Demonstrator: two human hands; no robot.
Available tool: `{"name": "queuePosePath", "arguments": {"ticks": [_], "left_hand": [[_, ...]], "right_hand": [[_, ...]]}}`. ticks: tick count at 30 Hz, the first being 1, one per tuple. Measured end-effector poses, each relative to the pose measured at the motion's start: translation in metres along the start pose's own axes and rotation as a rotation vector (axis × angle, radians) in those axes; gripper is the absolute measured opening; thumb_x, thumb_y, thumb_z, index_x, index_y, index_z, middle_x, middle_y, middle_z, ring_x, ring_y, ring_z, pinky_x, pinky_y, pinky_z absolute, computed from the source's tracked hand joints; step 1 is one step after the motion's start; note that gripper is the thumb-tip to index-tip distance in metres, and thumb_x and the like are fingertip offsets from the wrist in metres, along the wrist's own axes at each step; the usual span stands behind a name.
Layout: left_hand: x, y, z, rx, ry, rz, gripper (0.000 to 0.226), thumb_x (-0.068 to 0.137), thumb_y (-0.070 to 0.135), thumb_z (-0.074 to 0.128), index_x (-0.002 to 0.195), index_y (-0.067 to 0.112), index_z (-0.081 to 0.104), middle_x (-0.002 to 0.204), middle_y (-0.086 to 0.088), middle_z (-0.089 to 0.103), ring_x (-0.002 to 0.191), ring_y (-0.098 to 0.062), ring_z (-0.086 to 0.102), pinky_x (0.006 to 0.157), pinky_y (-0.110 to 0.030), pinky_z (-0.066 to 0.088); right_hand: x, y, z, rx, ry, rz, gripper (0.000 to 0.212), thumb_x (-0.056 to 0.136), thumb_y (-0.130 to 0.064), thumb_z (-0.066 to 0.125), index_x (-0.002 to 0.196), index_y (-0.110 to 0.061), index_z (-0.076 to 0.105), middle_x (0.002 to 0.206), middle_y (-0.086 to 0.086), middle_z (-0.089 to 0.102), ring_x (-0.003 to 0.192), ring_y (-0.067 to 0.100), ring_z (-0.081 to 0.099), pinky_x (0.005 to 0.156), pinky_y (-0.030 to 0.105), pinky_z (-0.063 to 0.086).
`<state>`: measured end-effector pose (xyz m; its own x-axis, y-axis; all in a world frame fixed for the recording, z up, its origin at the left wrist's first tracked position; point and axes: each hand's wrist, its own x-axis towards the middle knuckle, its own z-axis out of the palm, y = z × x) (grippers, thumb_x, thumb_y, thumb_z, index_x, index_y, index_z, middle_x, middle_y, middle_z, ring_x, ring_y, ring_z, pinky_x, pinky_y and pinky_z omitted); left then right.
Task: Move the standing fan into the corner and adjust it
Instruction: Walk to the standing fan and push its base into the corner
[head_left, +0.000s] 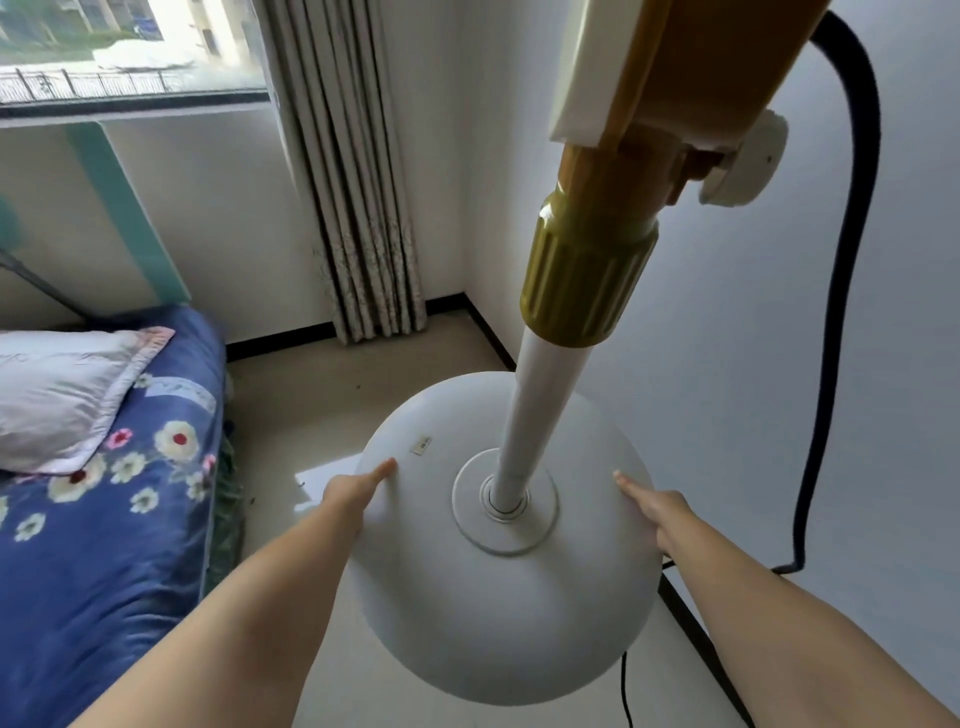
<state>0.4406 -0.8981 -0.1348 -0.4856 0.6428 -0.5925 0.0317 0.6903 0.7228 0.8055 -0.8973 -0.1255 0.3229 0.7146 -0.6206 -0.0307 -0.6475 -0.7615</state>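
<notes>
Both sides of the round white plastic base (498, 587) of the standing fan are held, the left hand (358, 493) flat on its left edge and the right hand (660, 512) flat on its right edge, fingers straight. It is set on the pale floor (322, 410) by the wall, near the room corner. It looks heavy, stiff and smooth, so the white pole (540, 410) between the hands may be better to grab.

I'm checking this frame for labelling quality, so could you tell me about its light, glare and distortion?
Head view: soft daylight enters from the window, which is washed out; a bright patch of glare lies on the floor beside the fan base. Wide-angle stretch bows the cord and swells the pole collar near the lens. Both hands, left and right, look sharp.
</notes>
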Motion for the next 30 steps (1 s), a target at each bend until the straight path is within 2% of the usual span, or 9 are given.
{"name": "queuePosePath", "arguments": {"ticks": [3, 6, 9, 12, 14, 17, 20, 25, 30], "left_hand": [[0.036, 0.028, -0.001, -0.013, 0.015, -0.008, 0.089, 0.064, 0.053, 0.078, 0.127, -0.002, 0.048, 0.116, -0.019, 0.056, 0.111, -0.042, 0.054, 0.085, -0.042, 0.042], [0.075, 0.056, 0.001, -0.022, 0.003, -0.027, 0.091, 0.063, 0.055, 0.078, 0.128, -0.001, 0.047, 0.123, -0.020, 0.055, 0.112, -0.042, 0.053, 0.090, -0.045, 0.043], [0.117, 0.091, 0.005, -0.021, 0.005, -0.027, 0.093, 0.063, 0.055, 0.078, 0.128, -0.002, 0.046, 0.123, -0.020, 0.054, 0.110, -0.042, 0.054, 0.083, -0.043, 0.042], [0.153, 0.123, 0.002, -0.020, 0.004, -0.037, 0.092, 0.063, 0.055, 0.077, 0.129, -0.002, 0.045, 0.114, -0.018, 0.054, 0.104, -0.040, 0.054, 0.078, -0.041, 0.041], [0.182, 0.142, -0.001, -0.022, 0.002, -0.061, 0.093, 0.063, 0.055, 0.078, 0.129, -0.002, 0.045, 0.118, -0.019, 0.055, 0.108, -0.041, 0.054, 0.079, -0.042, 0.040], [0.219, 0.166, -0.009, -0.025, 0.005, -0.078, 0.093, 0.063, 0.054, 0.078, 0.129, -0.003, 0.045, 0.127, -0.021, 0.053, 0.113, -0.042, 0.052, 0.081, -0.043, 0.040], [0.266, 0.193, -0.020, -0.030, -0.007, -0.079, 0.095, 0.062, 0.054, 0.078, 0.130, -0.003, 0.044, 0.129, -0.021, 0.053, 0.115, -0.042, 0.052, 0.085, -0.044, 0.041], [0.343, 0.247, -0.040, 0.035, -0.057, -0.060, 0.098, 0.060, 0.056, 0.079, 0.131, -0.003, 0.043, 0.131, -0.021, 0.053, 0.117, -0.044, 0.050, 0.100, -0.051, 0.041], [0.407, 0.293, -0.049, 0.080, -0.086, -0.051, 0.100, 0.061, 0.056, 0.078, 0.132, -0.003, 0.042, 0.133, -0.022, 0.051, 0.121, -0.043, 0.048, 0.105, -0.052, 0.038]], "right_hand": [[0.025, -0.027, 0.028, -0.001, 0.010, -0.010, 0.077, 0.072, -0.035, 0.081, 0.126, 0.010, 0.051, 0.129, 0.025, 0.057, 0.115, 0.042, 0.057, 0.097, 0.053, 0.048], [0.054, -0.057, 0.058, 0.010, 0.015, -0.037, 0.074, 0.072, -0.032, 0.081, 0.127, 0.009, 0.052, 0.130, 0.024, 0.058, 0.116, 0.041, 0.057, 0.100, 0.054, 0.046], [0.086, -0.091, 0.086, 0.006, 0.020, -0.047, 0.070, 0.074, -0.030, 0.080, 0.127, 0.007, 0.054, 0.131, 0.023, 0.058, 0.117, 0.040, 0.057, 0.101, 0.053, 0.046], [0.114, -0.124, 0.115, 0.006, 0.011, -0.050, 0.070, 0.072, -0.030, 0.081, 0.126, 0.007, 0.055, 0.131, 0.022, 0.059, 0.117, 0.038, 0.057, 0.102, 0.051, 0.045], [0.133, -0.147, 0.138, 0.000, 0.020, -0.051, 0.068, 0.072, -0.030, 0.081, 0.125, 0.006, 0.056, 0.130, 0.021, 0.059, 0.117, 0.038, 0.058, 0.102, 0.050, 0.045], [0.154, -0.175, 0.175, -0.005, 0.017, -0.035, 0.072, 0.071, -0.033, 0.082, 0.125, 0.006, 0.055, 0.129, 0.022, 0.059, 0.115, 0.039, 0.058, 0.101, 0.051, 0.046], [0.175, -0.196, 0.215, -0.006, 0.020, -0.021, 0.071, 0.071, -0.032, 0.082, 0.124, 0.008, 0.055, 0.129, 0.023, 0.059, 0.114, 0.039, 0.059, 0.100, 0.051, 0.047], [0.210, -0.225, 0.282, 0.032, 0.079, -0.005, 0.081, 0.071, -0.033, 0.082, 0.131, 0.008, 0.047, 0.135, 0.023, 0.054, 0.121, 0.039, 0.054, 0.104, 0.051, 0.044], [0.239, -0.250, 0.332, 0.075, 0.123, 0.021, 0.082, 0.071, -0.032, 0.082, 0.131, 0.009, 0.045, 0.134, 0.024, 0.054, 0.119, 0.040, 0.056, 0.101, 0.053, 0.046]]}}
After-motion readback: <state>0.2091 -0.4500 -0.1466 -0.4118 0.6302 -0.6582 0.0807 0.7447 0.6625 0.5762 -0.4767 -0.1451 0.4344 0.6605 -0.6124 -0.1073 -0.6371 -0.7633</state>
